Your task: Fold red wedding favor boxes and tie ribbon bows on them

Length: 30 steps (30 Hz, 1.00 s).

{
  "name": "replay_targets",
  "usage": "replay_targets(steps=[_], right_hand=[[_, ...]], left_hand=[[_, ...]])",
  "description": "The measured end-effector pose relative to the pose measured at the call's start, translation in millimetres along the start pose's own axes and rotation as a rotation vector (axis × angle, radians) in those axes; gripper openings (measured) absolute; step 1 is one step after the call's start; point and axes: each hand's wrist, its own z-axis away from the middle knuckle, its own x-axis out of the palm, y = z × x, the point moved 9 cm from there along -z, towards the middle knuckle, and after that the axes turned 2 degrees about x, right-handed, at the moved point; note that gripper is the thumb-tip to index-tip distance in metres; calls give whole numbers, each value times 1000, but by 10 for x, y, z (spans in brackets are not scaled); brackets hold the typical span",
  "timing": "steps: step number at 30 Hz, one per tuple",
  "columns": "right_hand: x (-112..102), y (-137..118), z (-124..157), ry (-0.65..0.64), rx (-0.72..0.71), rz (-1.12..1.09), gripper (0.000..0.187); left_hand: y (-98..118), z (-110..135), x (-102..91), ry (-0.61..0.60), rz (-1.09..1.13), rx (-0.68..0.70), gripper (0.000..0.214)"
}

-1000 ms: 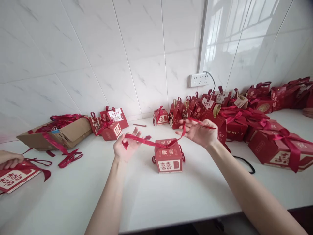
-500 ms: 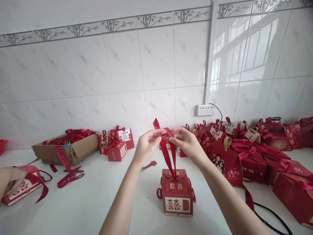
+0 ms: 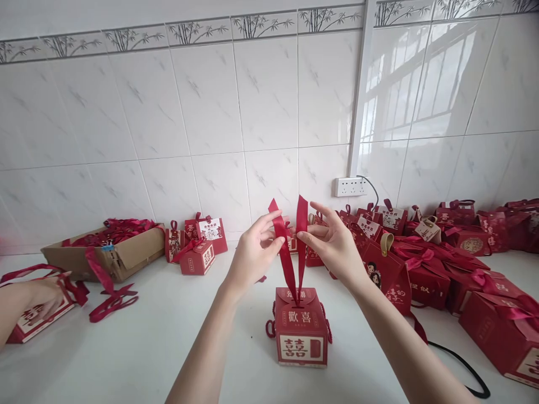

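A small red gift box (image 3: 301, 332) with white Chinese lettering stands upright on the white table in front of me. From a slot in its top rises a dark red ribbon (image 3: 286, 259) in two tails that form a narrow V. My left hand (image 3: 257, 246) pinches the left tail near its upper end, between thumb and fingers. The right tail is pinched the same way by my right hand (image 3: 330, 238), its index finger raised. Both pointed ribbon ends stick up above the fingers. Twisted red cord handles (image 3: 270, 328) hang at the box's sides.
A cardboard box (image 3: 137, 255) full of red ribbons stands at the left, with loose ribbon (image 3: 113, 303) before it. Another person's hand (image 3: 40, 297) holds a similar box at far left. Finished-looking red boxes (image 3: 501, 331) crowd the right side, near a black cable (image 3: 463, 365).
The right ribbon tail, earlier bent over between my hands, now stands straight up. My hands have moved slightly apart. At far left, the other person's hand and box have shifted.
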Motion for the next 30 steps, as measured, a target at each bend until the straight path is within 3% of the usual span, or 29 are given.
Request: replay_targets(steps=[4, 16, 20, 22, 24, 26, 27, 29, 30], right_hand=[[24, -33, 6, -18, -48, 7, 58], [88, -1, -16, -84, -8, -127, 29], [-13, -66, -11, -98, -40, -83, 28], [-178, -19, 22, -136, -4, -71, 33], [-374, 154, 95, -222, 126, -32, 42], [-535, 442, 245, -366, 341, 99, 60], [-611, 592, 339, -426, 446, 194, 67], [-748, 801, 475, -441, 566, 392, 72], [-764, 858, 518, -427, 579, 477, 71]], left_hand=[[24, 18, 16, 13, 112, -1, 46], [168, 31, 50, 0, 8, 52, 41], [142, 14, -92, 46, 99, 35, 28], [11, 40, -289, 61, 216, -6, 20], [-249, 122, -507, 29, 252, -126, 21], [-655, 304, -711, -27, 73, -375, 30], [-816, 406, -886, 41, -84, -455, 29], [-948, 563, -1097, 177, -341, -457, 24], [-1000, 623, -1043, 157, -386, -448, 22]])
